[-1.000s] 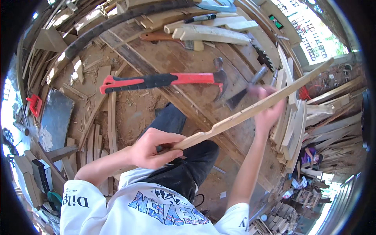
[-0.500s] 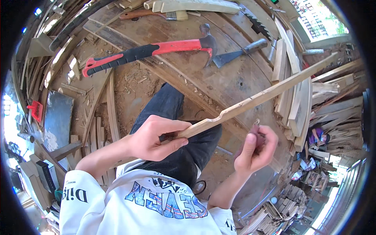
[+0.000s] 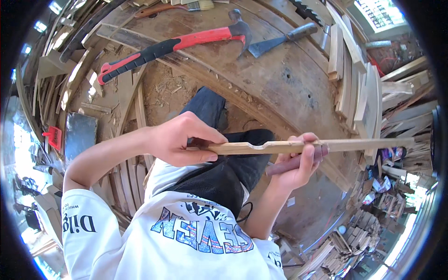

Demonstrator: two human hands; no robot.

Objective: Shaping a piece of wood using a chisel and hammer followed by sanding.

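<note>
**Slim wooden strip spans both hands above the lap**

The wooden strip (image 3: 278, 147) lies almost level in front of the body, in the air short of the worktop (image 3: 263, 79), whose near edge slants past the knees. The left hand (image 3: 179, 140) pinches its left end between thumb and curled fingers, with hardly any gap. The right hand (image 3: 295, 178) is bent loosely around a maroon roll (image 3: 287, 166); its thumb crosses the front of the strip and a fingertip shows above it. The roll sits just under the strip and seems to touch its lower edge, though the fingers hide part of the contact.

The strip looks light and fairly stiff, so one hand should bear its weight, but the long right end runs free and would likely swing or twist under a push. The shallow notch near the left hand thins the wood; I judge that the weakest spot, best not bent. A firm hold belongs on the full-width wood on either side of it. The dry surface should grip well, with splinters possible along the edges. The roll looks softer and easy to squeeze, best taken around its middle.

Beyond, a claw hammer (image 3: 175, 45) and a scraper (image 3: 280, 43) lie on the worktop.
</note>
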